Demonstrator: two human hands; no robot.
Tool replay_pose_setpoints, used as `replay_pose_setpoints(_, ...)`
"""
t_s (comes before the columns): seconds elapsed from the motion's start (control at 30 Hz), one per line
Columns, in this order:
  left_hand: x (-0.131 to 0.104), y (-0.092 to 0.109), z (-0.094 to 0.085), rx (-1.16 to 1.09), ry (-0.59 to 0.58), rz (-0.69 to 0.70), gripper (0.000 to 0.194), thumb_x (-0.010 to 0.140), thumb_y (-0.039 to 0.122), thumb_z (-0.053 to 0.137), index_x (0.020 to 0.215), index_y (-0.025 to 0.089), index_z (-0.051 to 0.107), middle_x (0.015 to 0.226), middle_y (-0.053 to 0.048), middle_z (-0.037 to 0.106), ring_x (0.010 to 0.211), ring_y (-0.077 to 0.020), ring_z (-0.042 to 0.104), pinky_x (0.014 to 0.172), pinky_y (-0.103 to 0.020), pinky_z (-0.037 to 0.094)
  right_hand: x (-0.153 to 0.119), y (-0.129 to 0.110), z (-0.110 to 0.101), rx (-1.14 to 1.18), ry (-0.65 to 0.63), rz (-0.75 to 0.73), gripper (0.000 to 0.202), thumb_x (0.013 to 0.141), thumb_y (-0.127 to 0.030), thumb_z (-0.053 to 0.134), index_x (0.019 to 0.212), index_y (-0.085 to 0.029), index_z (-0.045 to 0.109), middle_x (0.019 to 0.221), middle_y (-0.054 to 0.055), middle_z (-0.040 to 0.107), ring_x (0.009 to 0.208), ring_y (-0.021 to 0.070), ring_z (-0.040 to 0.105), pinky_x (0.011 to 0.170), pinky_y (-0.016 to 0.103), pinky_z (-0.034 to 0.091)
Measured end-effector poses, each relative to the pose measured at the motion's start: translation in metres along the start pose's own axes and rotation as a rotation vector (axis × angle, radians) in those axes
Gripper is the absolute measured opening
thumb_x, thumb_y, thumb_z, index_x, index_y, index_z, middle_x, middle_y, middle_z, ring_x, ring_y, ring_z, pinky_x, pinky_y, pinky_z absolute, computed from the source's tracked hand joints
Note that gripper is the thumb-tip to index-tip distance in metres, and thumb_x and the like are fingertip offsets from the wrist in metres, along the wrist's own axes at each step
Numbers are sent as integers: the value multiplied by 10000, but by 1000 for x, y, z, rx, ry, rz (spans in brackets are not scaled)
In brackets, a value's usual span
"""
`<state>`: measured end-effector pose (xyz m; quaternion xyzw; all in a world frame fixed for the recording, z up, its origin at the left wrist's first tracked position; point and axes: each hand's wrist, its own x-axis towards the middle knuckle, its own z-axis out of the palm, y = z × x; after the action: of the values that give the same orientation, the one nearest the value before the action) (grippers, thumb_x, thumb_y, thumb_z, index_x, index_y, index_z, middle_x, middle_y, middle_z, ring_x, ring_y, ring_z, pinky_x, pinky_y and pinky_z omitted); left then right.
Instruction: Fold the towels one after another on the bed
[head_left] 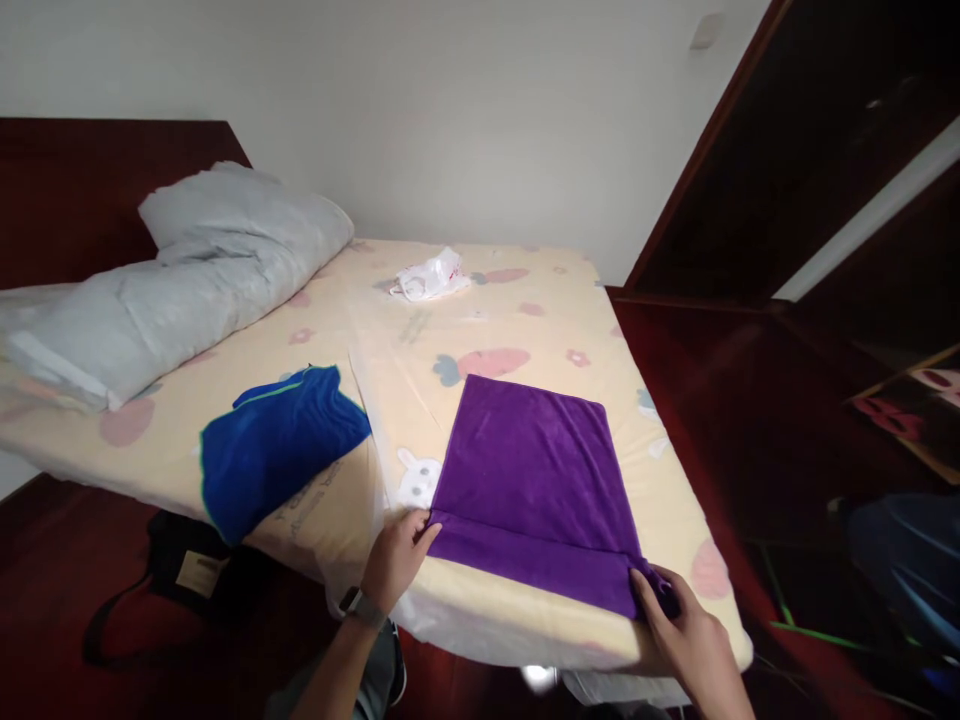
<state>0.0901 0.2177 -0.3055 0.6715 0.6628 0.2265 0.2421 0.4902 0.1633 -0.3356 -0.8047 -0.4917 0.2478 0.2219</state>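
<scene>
Fingers of the left hand [396, 562] and right hand [690, 625] pinched, nearly closed, the folded near edge of the purple plush towel [536, 465], lower centre of the frame; with its right corner bunched, uneven pulling could have skewed the fold.

The smooth white wall [480, 130] is softly lit, palest around its middle, while the dark red wooden floor [667, 390] is sunk in deep shadow. The rectangular purple plush cloth [536, 460] is clearly shown. A small white glare [538, 679] is caught near the bottom edge — outer shapes are stretched by wide-angle distortion, and the lower right is blurred.
</scene>
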Motion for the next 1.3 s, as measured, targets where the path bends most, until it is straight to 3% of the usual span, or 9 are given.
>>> replay_pose_setpoints(0.27, 3, 8, 0, 181, 81, 11, 324, 971, 450, 486, 743, 227, 543, 689, 5, 616, 651, -168, 600, 586, -253, 359, 2, -2, 2, -161, 127, -149, 656, 852, -768, 351, 1151, -243, 605, 1040, 106, 726, 938, 343, 682, 794, 444, 500)
replay_pose_setpoints(0.47, 1, 10, 6, 341, 64, -123, 341, 966, 482, 487, 766, 227, 591, 658, -24, 660, 650, -207, 639, 549, -262, 314, -2, -15, 6, -313, 176, -168, 639, 926, -698, 265, 1171, -207, 594, 1060, 124, 726, 939, 358, 661, 787, 454, 485)
replay_pose_setpoints(0.6, 5, 12, 11, 362, 110, -20, 412, 979, 457, 450, 647, 222, 519, 673, -48, 644, 702, -218, 629, 639, -292, 382, -4, -24, 8, -380, 187, -129, 623, 948, -659, 240, 1184, -202, 591, 994, 132, 733, 895, 363, 663, 746, 455, 474)
replay_pose_setpoints(0.77, 5, 12, 9, 440, 156, 27, 331, 997, 376, 420, 728, 220, 535, 664, -32, 637, 670, -213, 627, 635, -309, 394, -3, -20, 9, -396, 211, -134, 553, 957, -613, 293, 1172, -212, 606, 917, 113, 727, 840, 349, 658, 687, 440, 471)
replay_pose_setpoints(0.93, 0, 10, -5, 481, 224, 211, 257, 1000, 302, 413, 896, 216, 631, 818, -71, 693, 844, -250, 654, 794, -387, 474, -7, -13, 0, -263, 436, -448, 406, 931, -470, 426, 1083, -197, 686, 1082, 139, 686, 977, 319, 629, 836, 470, 493)
replay_pose_setpoints(1.0, -2, 10, -8, 341, 152, 380, 196, 964, 302, 496, 1053, 236, 658, 1053, -93, 706, 1034, -261, 641, 939, -416, 484, -9, -9, -3, -183, 364, -639, 321, 885, -401, 526, 1105, -230, 686, 1159, 112, 674, 1075, 295, 619, 941, 471, 483)
replay_pose_setpoints(1.1, -5, 6, -8, 215, -8, 523, 432, 852, 207, 589, 1279, 274, 608, 1315, -82, 629, 1256, -283, 552, 1092, -441, 442, -9, 1, -2, -153, 176, -768, 443, 795, -281, 595, 1236, -289, 637, 1321, 58, 624, 1219, 286, 577, 1074, 508, 433)
replay_pose_setpoints(1.2, -4, -1, -5, 146, -43, 493, 607, 772, 86, 531, 1346, 279, 572, 1348, -59, 624, 1287, -262, 545, 1123, -429, 444, -3, 13, 3, -100, 102, -735, 507, 773, -250, 583, 1278, -280, 614, 1357, 56, 615, 1255, 293, 569, 1091, 533, 438)
replay_pose_setpoints(1.3, 1, -10, -5, 61, -27, 421, 576, 791, 87, 506, 1334, 265, 580, 1324, -68, 646, 1262, -252, 576, 1107, -425, 472, 3, 18, 5, 25, 101, -620, 398, 850, -345, 561, 1230, -244, 627, 1297, 77, 657, 1211, 273, 607, 1041, 488, 500)
